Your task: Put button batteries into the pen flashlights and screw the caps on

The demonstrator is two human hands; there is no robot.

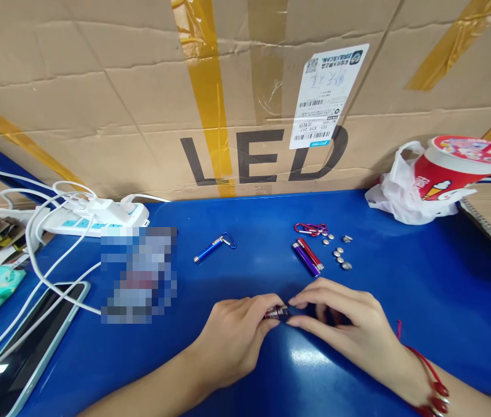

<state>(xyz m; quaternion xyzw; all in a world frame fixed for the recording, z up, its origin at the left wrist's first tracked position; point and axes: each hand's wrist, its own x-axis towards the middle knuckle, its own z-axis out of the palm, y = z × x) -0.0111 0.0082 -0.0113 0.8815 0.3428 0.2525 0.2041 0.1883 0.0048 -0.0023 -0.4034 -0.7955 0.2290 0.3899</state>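
Note:
My left hand (239, 333) is closed around a small metallic piece with reddish bands (273, 313), its tip pointing right. Just to the right, my right hand (349, 324) has its thumb and index finger apart, close to the dark end of that piece; nothing shows clearly between them. Beyond my hands lie a purple tube (306, 259) and a red tube (311, 253) side by side. Red and purple carabiner clips (310, 229) and several silver button cells (339, 259) are near them. A blue penlight with a clip (209, 250) lies farther left.
A cardboard box (141, 104) stands along the back of the blue table (245, 231). On the left are a power strip (93, 217), white cables and a phone (28, 341). A red cup (449, 174) in a white bag stands at the back right.

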